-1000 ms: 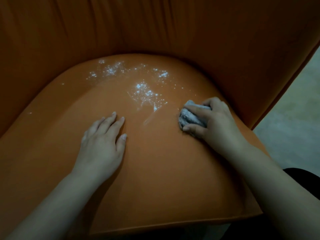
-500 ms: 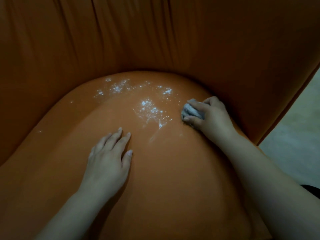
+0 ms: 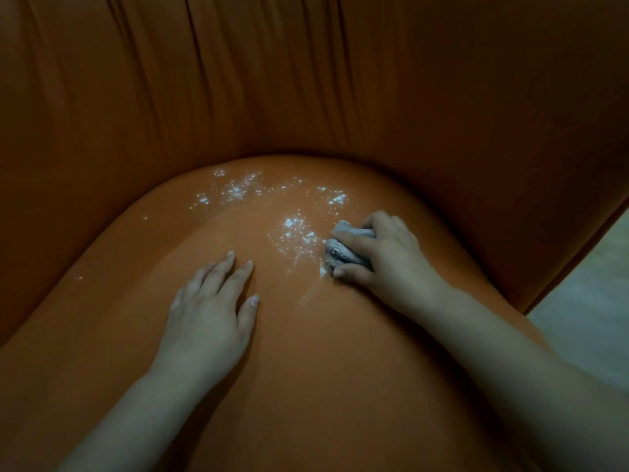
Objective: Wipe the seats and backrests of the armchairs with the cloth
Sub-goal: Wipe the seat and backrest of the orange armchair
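My left hand (image 3: pixel 207 311) lies flat, palm down, with the fingers straight and a little spread, pointing away from me and slightly to the right. The thumb sticks out to the right side. My left forearm runs back toward me from the wrist to the lower left edge of the view, bare. My right hand (image 3: pixel 381 253) is further forward and to the right, knuckles up, with the fingers curled over and the thumb tucked low at the near side, so the hand grips a bunched wad. The right wrist is bent a little, and my bare right forearm slants back to the lower right corner.
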### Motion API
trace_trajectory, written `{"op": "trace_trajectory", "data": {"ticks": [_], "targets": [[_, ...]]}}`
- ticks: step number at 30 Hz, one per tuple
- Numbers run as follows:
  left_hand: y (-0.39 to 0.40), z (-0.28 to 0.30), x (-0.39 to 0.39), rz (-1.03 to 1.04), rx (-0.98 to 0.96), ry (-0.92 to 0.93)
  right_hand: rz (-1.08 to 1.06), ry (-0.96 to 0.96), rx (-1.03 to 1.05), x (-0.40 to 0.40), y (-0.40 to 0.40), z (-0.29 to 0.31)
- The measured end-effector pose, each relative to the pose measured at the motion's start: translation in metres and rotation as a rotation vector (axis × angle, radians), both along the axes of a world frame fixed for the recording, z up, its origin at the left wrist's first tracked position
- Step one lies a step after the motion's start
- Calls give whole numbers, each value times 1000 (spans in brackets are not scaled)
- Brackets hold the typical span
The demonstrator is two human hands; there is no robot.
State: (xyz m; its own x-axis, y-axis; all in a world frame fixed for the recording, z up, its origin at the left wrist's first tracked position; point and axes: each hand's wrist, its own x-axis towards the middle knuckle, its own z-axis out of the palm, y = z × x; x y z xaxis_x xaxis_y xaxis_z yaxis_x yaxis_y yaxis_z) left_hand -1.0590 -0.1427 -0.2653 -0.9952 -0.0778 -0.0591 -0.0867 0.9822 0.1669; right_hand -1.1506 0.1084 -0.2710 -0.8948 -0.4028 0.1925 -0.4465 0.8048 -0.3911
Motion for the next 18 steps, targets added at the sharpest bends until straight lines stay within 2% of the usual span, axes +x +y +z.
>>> {"op": "trace_trajectory", "data": {"ticks": [1, 5, 7, 10, 15, 18], "targets": [[-1, -1, 0, 1, -2, -1, -3, -12, 7, -4, 2, 0], [-2, -2, 0, -9, -7, 6, -252, -100, -47, -33, 7, 11], [0, -3, -1, -6, -7, 10, -180, -76, -9, -27, -4, 10], [-1, -7, -1, 3, -4, 16, 50, -29, 53, 0, -12, 4], [-2, -12, -1, -2, -2, 18, -163, -92, 50, -8, 11, 11], [-1, -13, -2, 4, 6, 24, 6, -46, 56, 15, -4, 9]]}}
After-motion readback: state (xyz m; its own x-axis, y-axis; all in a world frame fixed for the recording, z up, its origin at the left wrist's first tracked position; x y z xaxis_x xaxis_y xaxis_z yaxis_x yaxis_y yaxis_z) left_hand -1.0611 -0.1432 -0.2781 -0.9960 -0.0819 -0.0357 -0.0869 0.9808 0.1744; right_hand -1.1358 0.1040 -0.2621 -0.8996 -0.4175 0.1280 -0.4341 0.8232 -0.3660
